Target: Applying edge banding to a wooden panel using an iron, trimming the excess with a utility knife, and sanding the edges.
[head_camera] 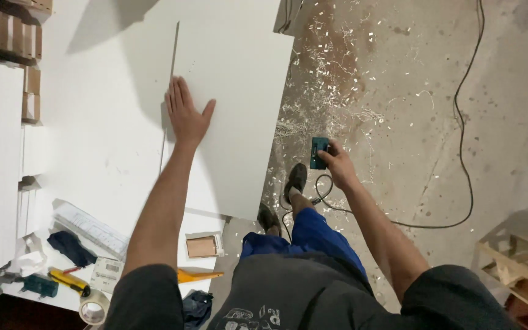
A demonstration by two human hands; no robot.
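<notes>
The left hand [186, 116] lies open and flat on the white rectangular board [233, 110]; the right hand [337, 164] grips a teal corded power tool [319, 152], held away from the board, so no work on it shows yet.

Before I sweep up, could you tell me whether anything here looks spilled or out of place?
Yes: pale shavings lie scattered across the concrete floor beside the white panel, thickest along its edge. A black cable loops loosely over the floor near the feet. The left hand lies flat on the panel; the right hand grips a teal tool.
</notes>
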